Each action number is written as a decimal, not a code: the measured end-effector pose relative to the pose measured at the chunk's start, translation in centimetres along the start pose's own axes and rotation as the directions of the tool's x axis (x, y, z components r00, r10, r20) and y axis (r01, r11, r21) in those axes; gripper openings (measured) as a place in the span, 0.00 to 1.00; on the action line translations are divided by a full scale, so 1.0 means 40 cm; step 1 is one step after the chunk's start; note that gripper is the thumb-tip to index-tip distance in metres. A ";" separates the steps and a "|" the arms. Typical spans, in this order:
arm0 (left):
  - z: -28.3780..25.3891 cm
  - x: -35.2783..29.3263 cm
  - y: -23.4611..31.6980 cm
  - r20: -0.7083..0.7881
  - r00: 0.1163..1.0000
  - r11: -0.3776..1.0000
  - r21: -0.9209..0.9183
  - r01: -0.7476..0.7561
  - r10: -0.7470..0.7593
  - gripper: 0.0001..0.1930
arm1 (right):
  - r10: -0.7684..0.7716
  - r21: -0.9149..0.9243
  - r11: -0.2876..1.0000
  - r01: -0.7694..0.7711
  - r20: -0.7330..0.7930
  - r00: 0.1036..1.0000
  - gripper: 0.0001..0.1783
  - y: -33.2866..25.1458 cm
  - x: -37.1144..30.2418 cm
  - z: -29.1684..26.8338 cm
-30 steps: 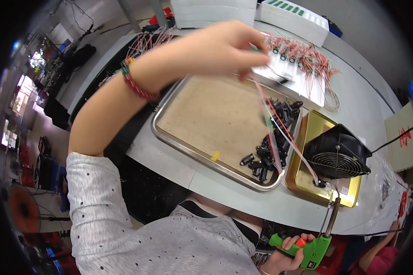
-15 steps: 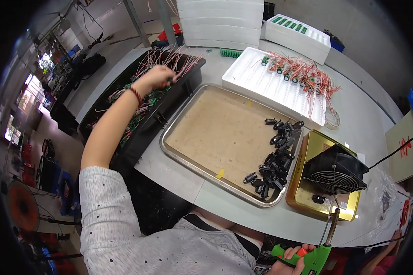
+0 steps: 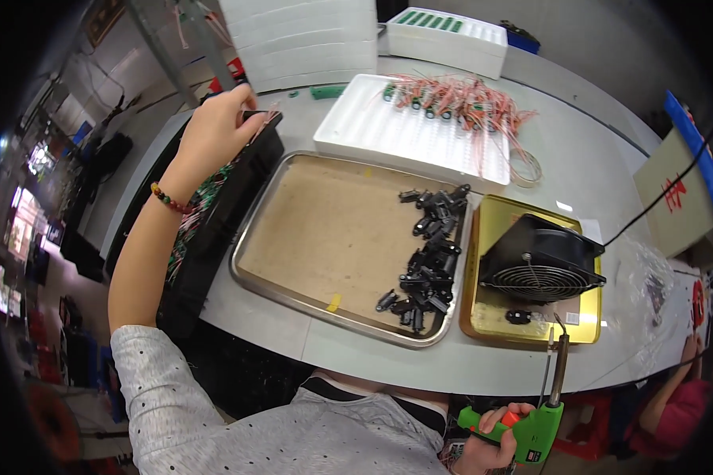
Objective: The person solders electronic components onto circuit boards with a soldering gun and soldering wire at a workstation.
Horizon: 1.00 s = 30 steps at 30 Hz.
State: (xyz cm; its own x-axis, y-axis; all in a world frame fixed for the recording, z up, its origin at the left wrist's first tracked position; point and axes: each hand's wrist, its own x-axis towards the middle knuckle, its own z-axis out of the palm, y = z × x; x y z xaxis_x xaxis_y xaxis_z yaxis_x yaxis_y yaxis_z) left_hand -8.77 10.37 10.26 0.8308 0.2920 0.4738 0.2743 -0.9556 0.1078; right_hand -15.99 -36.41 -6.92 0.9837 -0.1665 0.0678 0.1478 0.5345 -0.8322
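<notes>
My left hand (image 3: 216, 131) is over the far end of a long black bin (image 3: 253, 170) on the left. Its fingers are closed around thin red-and-white wires (image 3: 264, 125) at the bin's far corner; what hangs from them is hidden. Inside the bin lie several green circuit boards (image 3: 186, 226) with wires. At the lower right, my right hand (image 3: 487, 443) grips a green soldering gun (image 3: 537, 435) by its handle. The gun's metal tip points up toward a gold tin tray (image 3: 474, 305), where a small black part (image 3: 518, 317) sits.
A metal tray (image 3: 285, 299) holds a heap of black plastic parts (image 3: 428, 265) along its right side. A black fan (image 3: 543, 257) stands in the tin. Behind is a white foam tray (image 3: 348, 119) with wired parts (image 3: 467, 107). Another person's arm (image 3: 669, 388) shows at the right.
My left hand has risen and its fingers have drawn wires together at the bin's far corner. The whole view has shifted, while the right hand still holds the soldering gun.
</notes>
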 end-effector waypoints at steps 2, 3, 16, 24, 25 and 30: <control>0.029 0.042 0.119 0.007 0.994 0.990 -0.084 -0.112 0.113 0.10 | 0.002 0.022 1.000 -0.002 -0.030 1.000 0.28 -0.004 -0.001 0.007; 0.040 0.057 0.161 0.019 0.981 0.974 -0.123 -0.189 0.193 0.09 | -0.009 0.023 1.000 0.010 -0.037 0.999 0.28 -0.007 0.000 0.008; 0.606 0.349 0.298 -0.018 0.965 0.921 -0.292 -0.256 0.263 0.14 | -0.051 -0.009 0.999 0.051 -0.252 0.966 0.27 -0.041 0.005 -0.011; 0.568 0.406 0.285 0.123 0.987 0.972 -0.222 -0.072 0.101 0.31 | -0.073 -0.024 0.997 0.070 -0.285 0.956 0.28 -0.034 0.014 -0.033; 0.577 0.409 0.247 0.121 0.987 0.973 -0.220 -0.074 0.103 0.31 | -0.052 -0.007 0.999 0.052 -0.316 0.947 0.28 -0.031 0.016 -0.031; 0.587 0.397 0.173 0.268 0.960 0.929 -0.368 0.025 0.080 0.26 | -0.023 0.004 1.000 0.026 -0.322 0.946 0.29 -0.022 0.021 -0.043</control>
State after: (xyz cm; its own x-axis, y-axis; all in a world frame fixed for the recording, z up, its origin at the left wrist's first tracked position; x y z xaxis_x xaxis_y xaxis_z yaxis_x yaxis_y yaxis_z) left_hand 17.69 9.36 -1.99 0.9492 0.2149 0.2298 0.0977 -0.8957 0.4339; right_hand -15.48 -38.44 -7.08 0.8945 -0.4370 -0.0942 0.1734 0.5334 -0.8279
